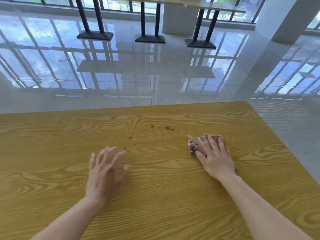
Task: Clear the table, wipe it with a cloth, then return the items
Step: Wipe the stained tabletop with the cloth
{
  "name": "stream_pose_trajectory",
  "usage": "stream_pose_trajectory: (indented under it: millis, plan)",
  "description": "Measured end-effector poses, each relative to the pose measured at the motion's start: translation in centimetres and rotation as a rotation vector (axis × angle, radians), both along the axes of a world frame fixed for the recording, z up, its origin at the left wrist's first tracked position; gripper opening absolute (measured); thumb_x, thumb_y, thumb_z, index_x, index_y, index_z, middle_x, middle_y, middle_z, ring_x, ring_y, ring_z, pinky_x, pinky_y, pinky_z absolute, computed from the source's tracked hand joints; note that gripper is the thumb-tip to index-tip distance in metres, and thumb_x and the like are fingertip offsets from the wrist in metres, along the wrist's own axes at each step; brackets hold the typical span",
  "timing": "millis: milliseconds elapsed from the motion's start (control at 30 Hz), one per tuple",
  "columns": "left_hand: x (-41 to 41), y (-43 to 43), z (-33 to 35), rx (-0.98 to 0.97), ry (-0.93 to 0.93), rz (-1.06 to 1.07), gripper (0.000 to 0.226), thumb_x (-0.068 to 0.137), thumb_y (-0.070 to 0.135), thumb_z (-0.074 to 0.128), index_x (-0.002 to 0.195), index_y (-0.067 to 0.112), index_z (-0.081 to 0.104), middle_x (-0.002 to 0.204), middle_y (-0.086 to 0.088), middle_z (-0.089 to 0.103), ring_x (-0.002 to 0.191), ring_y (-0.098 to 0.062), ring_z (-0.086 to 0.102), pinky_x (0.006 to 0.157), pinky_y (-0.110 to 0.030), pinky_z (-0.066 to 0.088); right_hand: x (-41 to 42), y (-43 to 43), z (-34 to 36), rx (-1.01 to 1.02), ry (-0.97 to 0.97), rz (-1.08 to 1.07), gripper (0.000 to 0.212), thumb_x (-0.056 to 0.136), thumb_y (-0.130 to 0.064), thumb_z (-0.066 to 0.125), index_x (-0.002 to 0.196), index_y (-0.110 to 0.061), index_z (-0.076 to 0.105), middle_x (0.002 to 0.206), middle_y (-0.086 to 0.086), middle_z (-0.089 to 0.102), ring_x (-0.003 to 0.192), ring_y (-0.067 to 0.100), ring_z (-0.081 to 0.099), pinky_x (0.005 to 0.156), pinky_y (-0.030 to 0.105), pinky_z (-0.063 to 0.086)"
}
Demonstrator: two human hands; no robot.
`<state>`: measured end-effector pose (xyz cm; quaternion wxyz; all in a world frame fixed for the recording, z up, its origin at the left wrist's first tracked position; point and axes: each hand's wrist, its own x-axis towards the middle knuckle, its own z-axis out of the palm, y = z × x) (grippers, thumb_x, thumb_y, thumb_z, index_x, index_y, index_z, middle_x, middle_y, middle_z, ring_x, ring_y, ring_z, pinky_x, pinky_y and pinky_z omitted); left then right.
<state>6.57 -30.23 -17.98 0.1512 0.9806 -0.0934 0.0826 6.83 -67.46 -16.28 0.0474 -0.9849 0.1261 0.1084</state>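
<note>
Crumpled brown cloth point(194, 146) at three o'clock, likely soft and limp, best palm-pressed mid-bunch as the flat right hand point(214, 156) does; left hand point(106, 168) spread, empty.

Likely a canteen or dining hall: beyond the yellow wood-grain laminate tabletop point(155, 196) stretch glossy pale floor tiles point(131, 78), black metal pedestal table legs point(149, 19), a white square pillar point(284, 18) and wall-wide windows point(117, 5).
</note>
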Motion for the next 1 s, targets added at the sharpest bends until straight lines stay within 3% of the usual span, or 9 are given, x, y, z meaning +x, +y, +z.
stream_pose_trajectory:
  millis: [100,167,233,333,467,500,633,800,1000]
  plan:
    - [0.1,4.6,-0.1,0.152,0.187,0.16,0.081,0.085,0.074,0.014,0.154,0.032,0.024,0.163,-0.008,0.018,0.152,-0.027,0.005,0.116,-0.065,0.004,2.2,3.5,0.3,0.019,0.003,-0.166,0.064,0.093,-0.07,0.007,0.152,-0.049,-0.007,0.163,-0.007,-0.018,0.148,0.031,-0.023,0.121,0.053,-0.003]
    - [0.0,5.3,-0.3,0.205,0.275,0.178,0.087,0.081,0.08,0.001,0.156,0.036,0.0,0.166,-0.004,-0.005,0.151,-0.023,-0.015,0.116,-0.064,-0.006,1.1,8.1,0.0,0.027,-0.022,-0.007,0.064,0.093,-0.069,0.009,0.151,-0.05,-0.009,0.162,-0.007,-0.021,0.146,0.032,-0.027,0.12,0.053,-0.007]
    - [0.0,5.1,-0.4,0.213,0.275,0.185,0.087,0.08,0.08,-0.004,0.155,0.037,-0.008,0.165,-0.001,-0.013,0.15,-0.021,-0.02,0.117,-0.063,-0.008,-1.9,11.6,-0.3,0.036,-0.081,0.264,0.063,0.093,-0.07,0.009,0.149,-0.053,-0.013,0.16,-0.01,-0.026,0.144,0.028,-0.033,0.12,0.051,-0.011]
    - [0.0,5.0,-0.5,0.215,0.27,0.182,0.087,0.082,0.081,-0.002,0.156,0.036,-0.006,0.166,-0.001,-0.012,0.15,-0.021,-0.02,0.117,-0.063,-0.008,-2.7,10.7,-0.2,0.03,-0.06,0.455,0.06,0.092,-0.075,0.009,0.147,-0.058,-0.01,0.159,-0.017,-0.025,0.144,0.018,-0.034,0.121,0.047,-0.009]
    - [0.0,5.0,-0.4,0.203,0.261,0.178,0.087,0.082,0.08,0.001,0.156,0.035,-0.002,0.166,-0.003,-0.008,0.151,-0.023,-0.017,0.117,-0.064,-0.007,2.4,10.6,-0.2,0.021,-0.011,0.08,0.064,0.091,-0.073,0.009,0.151,-0.052,-0.006,0.163,-0.01,-0.018,0.147,0.027,-0.026,0.121,0.051,-0.005]
    - [-0.1,5.0,-0.3,0.199,0.261,0.179,0.086,0.083,0.079,0.002,0.156,0.034,-0.002,0.166,-0.003,-0.008,0.151,-0.023,-0.017,0.117,-0.064,-0.007,3.3,12.5,-0.3,0.038,-0.018,0.07,0.065,0.092,-0.071,0.011,0.152,-0.05,-0.004,0.164,-0.007,-0.017,0.147,0.029,-0.025,0.121,0.052,-0.006]
    - [0.0,5.0,-0.2,0.205,0.259,0.191,0.085,0.083,0.078,0.005,0.156,0.035,-0.001,0.166,-0.002,-0.007,0.151,-0.023,-0.016,0.117,-0.064,-0.006,2.6,20.8,-0.3,0.094,-0.081,0.353,0.062,0.095,-0.067,0.015,0.152,-0.05,-0.002,0.164,-0.008,-0.016,0.146,0.028,-0.029,0.12,0.051,-0.01]
    - [-0.1,5.1,-0.2,0.132,0.227,0.19,0.079,0.085,0.07,0.013,0.156,0.036,0.011,0.166,-0.002,0.002,0.152,-0.021,-0.01,0.118,-0.062,-0.006,-1.7,18.3,-0.2,0.107,-0.116,0.646,0.057,0.097,-0.06,0.02,0.151,-0.054,0.002,0.161,-0.019,-0.016,0.145,0.014,-0.03,0.12,0.041,-0.012]
    - [0.0,4.9,-0.1,0.102,0.231,0.21,0.073,0.086,0.059,0.011,0.156,0.038,0.013,0.166,-0.001,0.002,0.152,-0.02,-0.009,0.118,-0.061,-0.006,6.7,22.0,-0.3,0.122,-0.066,0.409,0.058,0.097,-0.062,0.015,0.153,-0.049,0.004,0.164,-0.014,-0.01,0.149,0.02,-0.023,0.122,0.047,-0.007]
